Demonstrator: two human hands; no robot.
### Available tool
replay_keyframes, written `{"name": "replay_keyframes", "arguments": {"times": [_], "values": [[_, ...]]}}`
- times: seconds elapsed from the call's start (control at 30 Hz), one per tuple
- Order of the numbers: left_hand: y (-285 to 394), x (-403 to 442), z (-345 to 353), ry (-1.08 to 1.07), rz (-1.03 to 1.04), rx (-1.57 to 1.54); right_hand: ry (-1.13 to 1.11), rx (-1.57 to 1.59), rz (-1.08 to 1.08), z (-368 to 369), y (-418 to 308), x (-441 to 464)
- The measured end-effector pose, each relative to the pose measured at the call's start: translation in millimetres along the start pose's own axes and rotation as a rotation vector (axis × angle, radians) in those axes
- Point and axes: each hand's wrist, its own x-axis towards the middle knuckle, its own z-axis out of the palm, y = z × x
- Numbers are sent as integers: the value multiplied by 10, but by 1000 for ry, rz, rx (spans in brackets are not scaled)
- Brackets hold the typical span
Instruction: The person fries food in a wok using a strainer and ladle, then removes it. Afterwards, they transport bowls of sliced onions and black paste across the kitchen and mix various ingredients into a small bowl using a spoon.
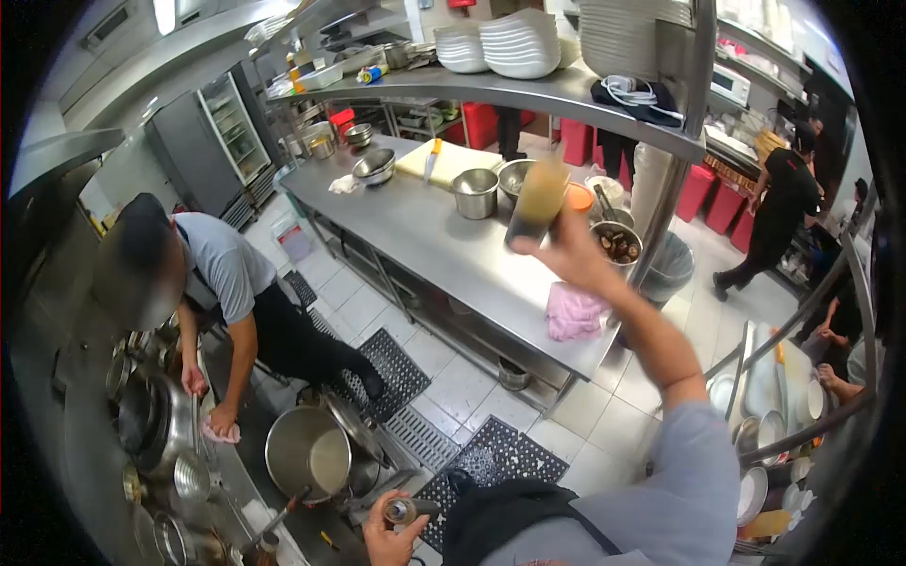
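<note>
My right hand [571, 253] is closed round a bottle [540, 200] with a yellowish part on top and a dark part below, raised above the steel worktable [453, 250] and slightly blurred. Low in the view, my left hand [389, 533] grips a small dark bottle [404, 511], seen end-on. Just left of that hand stands a large steel pot [308, 453] with pale contents. Beyond my right hand are a pot of dark pieces [618, 243] and an orange container [578, 196]. A pink cloth [574, 311] lies on the table's near end.
A co-worker [226, 274] leans over the stove at left, holding a cloth. Another person [788, 198] is at right. A knife [431, 160] lies on a cutting board [453, 162]. Stacked white plates [519, 42] stand on the overhead shelf [425, 87]. Black mats [392, 373] cover floor tiles.
</note>
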Motion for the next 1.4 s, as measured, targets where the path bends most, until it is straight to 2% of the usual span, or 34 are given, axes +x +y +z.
{"name": "replay_keyframes", "arguments": {"times": [0.03, 0.07, 0.1, 0.13, 0.2, 0.3, 0.33, 0.37, 0.4, 0.5, 0.57, 0.63, 0.67, 0.73, 0.8, 0.87, 0.93, 1.0, 1.1, 1.2, 1.3, 1.4], "values": [[-14, 135, -12, -34, 8, 22, 40, -19, 64, -213, -244, 282], [-37, 256, -33, -68, 12, 44, 151, -202, -86, -363, -531, 566], [-150, 401, -50, -103, -25, -122, 173, -202, 92, -526, -520, 841], [-82, 522, -70, -111, -15, -65, 229, -231, 128, -649, -649, 1116], [141, 802, -113, -120, 16, 44, 438, -743, -149, -967, -274, 1762], [162, 1222, -208, -142, -2, -32, 519, -847, 214, -1345, 256, 2582], [201, 1353, -244, -152, -9, -36, 483, -915, 359, -1402, 411, 2761], [151, 1487, -280, -147, 91, -5, 447, -979, 507, -1462, 585, 2907], [227, 1614, -329, -196, 99, 27, 462, -1032, 529, -1547, 898, 2998], [568, 1989, -464, -353, 147, 71, 555, -1068, 654, -1455, 1204, 2999], [629, 2342, -446, -425, 282, 0, 477, -1120, 577, -1504, 1265, 3006], [1012, 2541, -322, -503, 403, -48, 386, -1132, 531, -1510, 1248, 2967], [1195, 2651, -215, -523, 460, -78, 308, -1106, 559, -1412, 940, 2902], [1583, 2833, 0, -568, 445, -190, 401, -1066, 476, -1251, 577, 2721], [2164, 2925, 284, -597, 513, -245, 547, -1016, 109, -1242, 405, 2418], [2692, 3126, 654, -617, 814, -250, 697, -964, -254, -1197, 294, 1981], [3318, 3137, 1091, -529, 815, -264, 606, -1026, -294, -1221, 216, 1524], [3877, 3216, 1580, -439, 1027, -217, 571, -1224, -425, -1252, 268, 1174], [4529, 3499, 2362, -462, 1057, -116, 479, -1399, -404, -1356, 449, 919], [4837, 3913, 3239, -497, 1073, -53, 482, -1463, -413, -1364, 535, 893], [4863, 4264, 3964, -321, 1111, 62, 542, -1472, -408, -1340, 633, 924], [4805, 4371, 4324, -106, 1153, 182, 555, -1488, -378, -1332, 677, 938]]}}
